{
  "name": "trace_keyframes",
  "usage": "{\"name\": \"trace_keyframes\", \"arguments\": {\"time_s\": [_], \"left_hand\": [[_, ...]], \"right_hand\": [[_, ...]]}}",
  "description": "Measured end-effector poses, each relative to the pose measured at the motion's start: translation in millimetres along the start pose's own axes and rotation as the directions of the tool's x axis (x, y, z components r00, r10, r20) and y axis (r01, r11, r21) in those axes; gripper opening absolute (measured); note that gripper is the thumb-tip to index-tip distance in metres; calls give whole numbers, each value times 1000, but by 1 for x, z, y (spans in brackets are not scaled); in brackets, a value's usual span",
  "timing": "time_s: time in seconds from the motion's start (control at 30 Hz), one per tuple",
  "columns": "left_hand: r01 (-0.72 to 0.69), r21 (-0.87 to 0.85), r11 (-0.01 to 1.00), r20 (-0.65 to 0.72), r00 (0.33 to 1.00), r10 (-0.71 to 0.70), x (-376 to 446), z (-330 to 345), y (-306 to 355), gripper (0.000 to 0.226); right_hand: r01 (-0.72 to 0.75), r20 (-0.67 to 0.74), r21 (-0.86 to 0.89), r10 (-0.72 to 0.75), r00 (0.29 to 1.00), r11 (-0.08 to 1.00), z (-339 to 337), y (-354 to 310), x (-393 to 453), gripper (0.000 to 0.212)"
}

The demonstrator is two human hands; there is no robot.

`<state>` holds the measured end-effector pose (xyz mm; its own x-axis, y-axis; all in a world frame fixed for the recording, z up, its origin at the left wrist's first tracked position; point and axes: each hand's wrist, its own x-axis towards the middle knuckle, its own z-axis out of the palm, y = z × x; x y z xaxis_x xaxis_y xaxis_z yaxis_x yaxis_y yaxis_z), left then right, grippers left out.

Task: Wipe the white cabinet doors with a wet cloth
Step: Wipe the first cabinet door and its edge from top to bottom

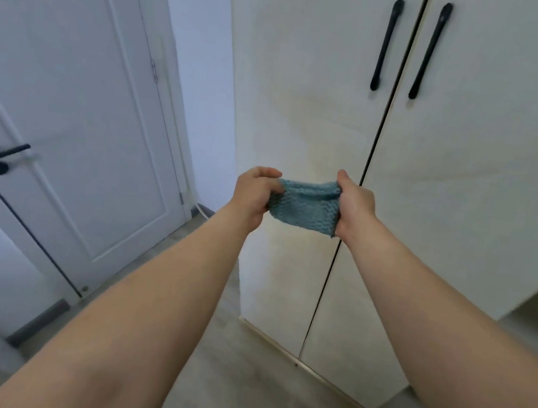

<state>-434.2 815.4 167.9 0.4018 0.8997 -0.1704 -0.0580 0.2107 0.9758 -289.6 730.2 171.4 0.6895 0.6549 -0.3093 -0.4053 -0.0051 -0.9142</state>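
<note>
Head view: small teal waffle-knit cloth point(305, 205) held stretched between two hands before tall white cabinet doors point(309, 105).

Item detail, head view: left hand point(253, 193), grip closed round the cloth's left edge, fingers curled; right hand point(355, 204), grip closed round the right edge, thumb up. Cloth hangs in the air, in front of the left door near the central seam; whether it touches the door cannot be told. Doors: two, closed, cream-white, faint streaks on both, each with one long black bar handle point(386, 45) beside the seam. Adjacent, left: white panelled room door point(69, 89) with black lever handle point(1, 152). Below: grey wood-look floor point(234, 389).
</note>
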Motion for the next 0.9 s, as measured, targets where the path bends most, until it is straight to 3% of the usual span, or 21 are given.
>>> {"name": "trace_keyframes", "arguments": {"time_s": [0.13,0.2,0.27,0.3,0.37,0.43,0.5,0.57,0.67,0.73,0.8,0.87,0.9], "left_hand": [[-166,335,928,158,980,118,35,-11,11,39],[-273,523,807,225,958,178,57,-15,16,36],[-362,671,647,288,931,223,78,-21,24,18],[-392,711,584,319,920,229,88,-24,29,8],[-409,766,496,341,912,227,110,-33,36,10],[-407,798,444,343,913,222,125,-44,46,9],[-458,727,512,457,879,138,138,-49,56,13],[-476,593,650,623,782,4,143,-48,67,25],[-425,483,766,757,642,-121,142,-39,77,34],[-332,434,837,806,558,-197,136,-27,81,35],[-213,359,909,844,489,-219,128,-15,84,31],[-125,273,954,861,474,-184,119,-4,87,26],[-95,235,967,862,481,-162,116,2,88,24]], "right_hand": [[47,-167,-217,-85,982,975,16,-5,21,30],[71,-176,-296,-128,976,953,25,-6,31,45],[93,-156,-386,-164,974,918,34,-8,38,61],[132,-111,-474,-207,972,871,40,-9,38,53],[185,-1,-676,-252,968,713,48,-11,38,32],[210,46,-791,-286,957,575,59,-14,36,44],[251,62,-799,-340,938,547,69,-19,34,41],[288,46,-739,-381,923,608,75,-27,34,28],[297,-38,-630,-411,911,717,76,-36,33,18],[262,-132,-559,-396,909,786,74,-40,33,27],[146,-261,-598,-364,894,788,73,-41,31,50],[-94,-467,-711,-367,805,697,70,-37,28,68],[-180,-528,-743,-399,749,645,68,-35,25,66]]}}
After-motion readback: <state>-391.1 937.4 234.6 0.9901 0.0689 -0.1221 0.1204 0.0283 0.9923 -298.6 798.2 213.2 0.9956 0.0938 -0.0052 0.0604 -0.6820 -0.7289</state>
